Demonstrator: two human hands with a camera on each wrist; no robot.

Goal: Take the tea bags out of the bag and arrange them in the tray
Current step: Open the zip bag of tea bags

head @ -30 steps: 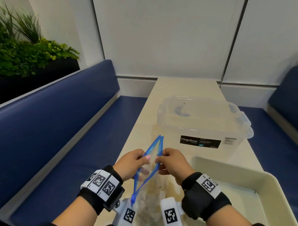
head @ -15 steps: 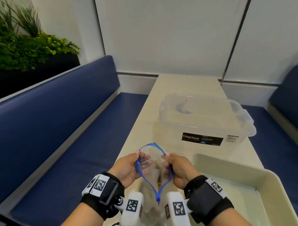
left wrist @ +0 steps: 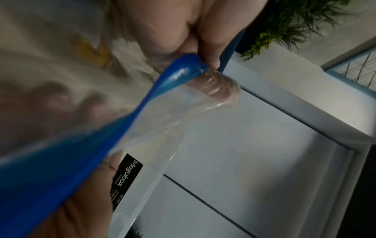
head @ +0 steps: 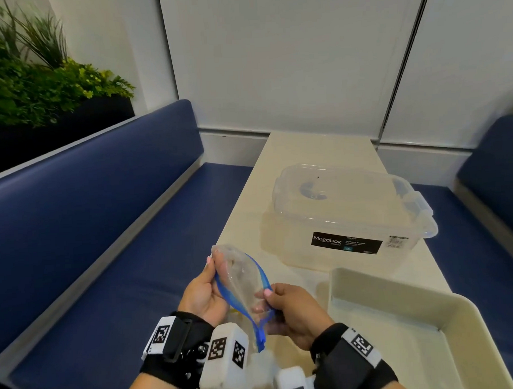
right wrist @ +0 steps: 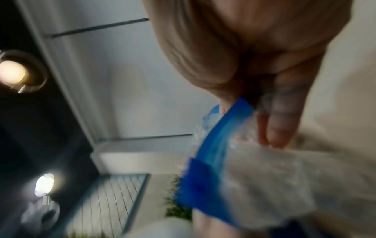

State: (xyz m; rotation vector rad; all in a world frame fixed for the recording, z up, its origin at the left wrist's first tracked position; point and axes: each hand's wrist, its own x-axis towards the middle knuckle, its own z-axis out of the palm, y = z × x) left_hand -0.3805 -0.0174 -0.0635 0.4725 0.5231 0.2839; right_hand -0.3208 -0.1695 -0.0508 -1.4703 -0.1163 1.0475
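The clear plastic zip bag with a blue seal strip (head: 244, 286) now gapes wider than a second ago, when its mouth was a narrow slit, so reaching in is possible. The left hand (head: 205, 293) pinches the far lip, the right hand (head: 295, 310) the near one. Tea bags (left wrist: 61, 53) probably sit low inside, blurred. The cream rectangular plastic tray (head: 460, 306) waits on the pale tabletop (head: 312, 150), rightward

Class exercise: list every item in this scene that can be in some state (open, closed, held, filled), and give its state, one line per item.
zip bag: mouth pulled open, held up by both hands.
left hand: pinches the bag's left rim.
right hand: pinches the bag's right rim.
tray: on the table, no tea bags in the visible part.
storage box: lid on.
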